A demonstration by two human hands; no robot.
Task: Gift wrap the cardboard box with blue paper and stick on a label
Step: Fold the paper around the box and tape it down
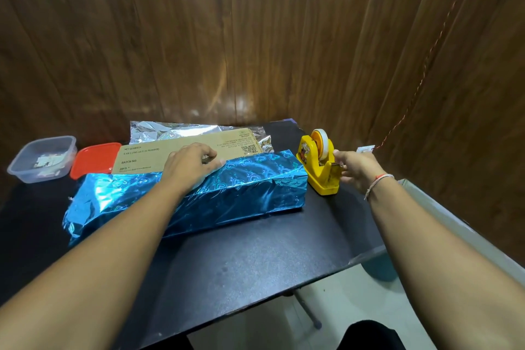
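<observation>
The left hand [191, 163] presses the blue paper [187, 196] flat-fingered against the cardboard box [184, 152], whose bare top reads "BATCH NO", while the right hand [355, 169] pinches at the yellow tape dispenser [319, 167] just beside it, so taping, the open left end and the label remain.
</observation>
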